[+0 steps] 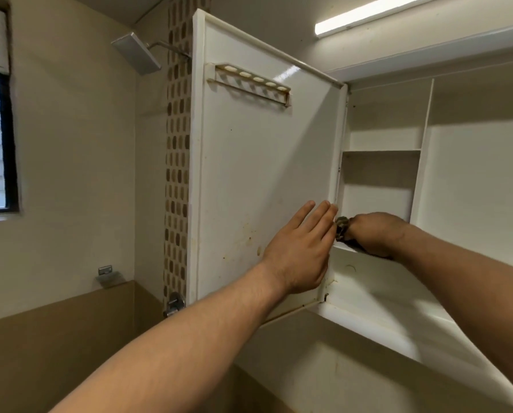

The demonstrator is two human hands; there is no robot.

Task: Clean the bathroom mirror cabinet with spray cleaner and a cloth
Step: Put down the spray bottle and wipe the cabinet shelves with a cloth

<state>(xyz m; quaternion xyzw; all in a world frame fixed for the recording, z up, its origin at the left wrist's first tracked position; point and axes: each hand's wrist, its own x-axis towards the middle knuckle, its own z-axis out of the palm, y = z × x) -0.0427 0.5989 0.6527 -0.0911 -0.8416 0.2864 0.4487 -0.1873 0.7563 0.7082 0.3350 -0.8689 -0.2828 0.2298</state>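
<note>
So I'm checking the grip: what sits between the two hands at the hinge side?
In the head view, a bunched dark patterned cloth held by the right hand sits just beyond the fingertips of the left hand, which lies flat on the open door.

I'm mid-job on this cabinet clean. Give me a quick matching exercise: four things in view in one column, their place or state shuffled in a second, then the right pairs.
Column one:
1. left hand
2. right hand
3. cabinet door
4. toothbrush rack

Column two:
A. swung open, stained near its lower part
B. fixed high on the door's inner face
C. flat and open against the door's inner face
D. closed on a cloth at the edge of a lower shelf

Pairs: 1-C, 2-D, 3-A, 4-B
</note>
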